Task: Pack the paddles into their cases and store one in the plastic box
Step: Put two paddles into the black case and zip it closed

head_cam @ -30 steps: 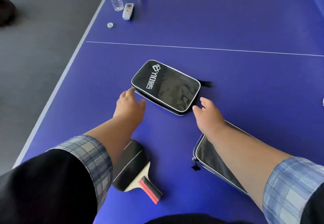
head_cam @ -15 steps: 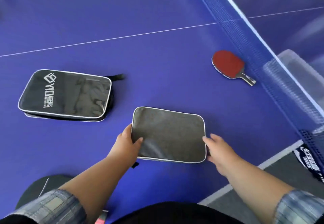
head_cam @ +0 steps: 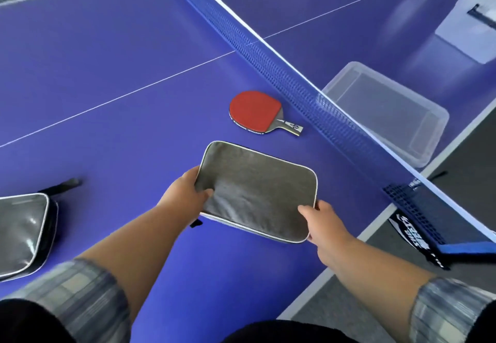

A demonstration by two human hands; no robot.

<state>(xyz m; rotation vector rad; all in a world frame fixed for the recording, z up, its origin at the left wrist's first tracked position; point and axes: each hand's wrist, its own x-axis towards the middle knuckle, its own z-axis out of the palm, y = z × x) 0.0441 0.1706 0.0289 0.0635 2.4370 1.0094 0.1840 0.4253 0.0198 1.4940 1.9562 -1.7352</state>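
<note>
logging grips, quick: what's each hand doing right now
Left hand: holding the grey case by its left edge.
Right hand: holding the same case's right corner.

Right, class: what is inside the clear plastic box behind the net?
Nothing shows inside the clear plastic box: only its bare bottom and the blue table through it. The net veils its near corner, so that part is less certain.

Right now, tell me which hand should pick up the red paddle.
Probably the right hand: the red paddle lies with its handle pointing toward that side, and the left hand could hold the grey case alone.
</note>
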